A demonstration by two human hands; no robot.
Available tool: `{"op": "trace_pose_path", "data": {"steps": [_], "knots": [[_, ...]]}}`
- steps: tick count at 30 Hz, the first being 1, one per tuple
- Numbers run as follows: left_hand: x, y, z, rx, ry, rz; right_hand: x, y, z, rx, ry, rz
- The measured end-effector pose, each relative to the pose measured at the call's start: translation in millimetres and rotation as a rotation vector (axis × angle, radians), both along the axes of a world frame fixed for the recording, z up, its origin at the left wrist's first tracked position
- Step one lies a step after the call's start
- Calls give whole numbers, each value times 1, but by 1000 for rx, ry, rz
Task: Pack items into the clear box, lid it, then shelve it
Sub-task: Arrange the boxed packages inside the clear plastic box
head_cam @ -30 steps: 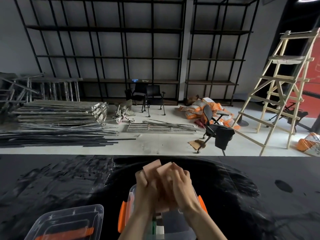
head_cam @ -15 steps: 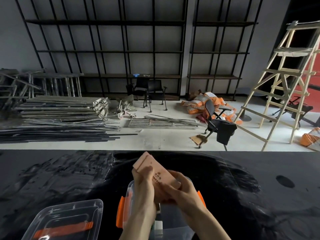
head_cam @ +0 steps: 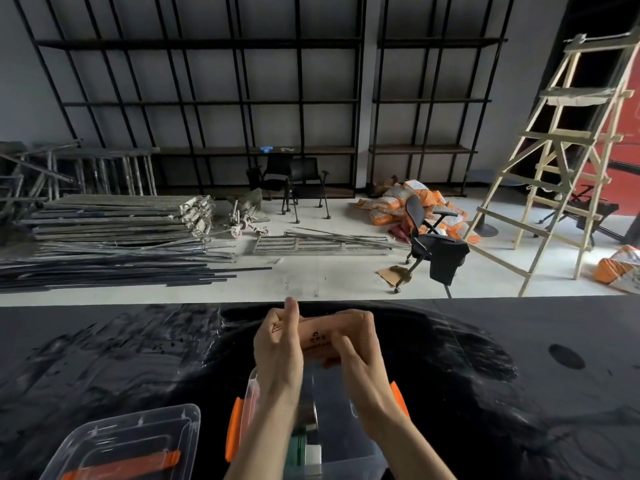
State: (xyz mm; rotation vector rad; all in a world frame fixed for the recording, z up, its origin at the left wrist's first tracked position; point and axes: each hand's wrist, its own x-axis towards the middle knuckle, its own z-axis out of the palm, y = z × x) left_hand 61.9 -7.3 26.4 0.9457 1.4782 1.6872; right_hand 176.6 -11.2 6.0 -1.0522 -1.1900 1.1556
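Left hand [head_cam: 277,344]: I am gripping the packet [head_cam: 320,336], fingers curled.
Right hand [head_cam: 360,351]: I am pinching its other end.
Box [head_cam: 346,441] below: mostly hidden.

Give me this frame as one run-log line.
stage: packing | left hand + right hand: holding pink packet above clear box | lid: off, on table left of box
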Motion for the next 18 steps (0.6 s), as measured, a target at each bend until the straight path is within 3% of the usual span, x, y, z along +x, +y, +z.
{"op": "trace_pose_path", "data": {"steps": [3, 10, 13, 18], "knots": [[-1, 3, 0, 87, 135, 154, 0, 2, 14, -164, 88, 40], [11, 4, 8, 124, -71, 221, -17, 21, 23, -294, 174, -180], [11, 15, 9, 45, -50, 284, -17, 22, 22, -363, 309, -216], [3, 19, 14, 206, 90, 334, -19, 26, 21, -326, 105, -85]]}}
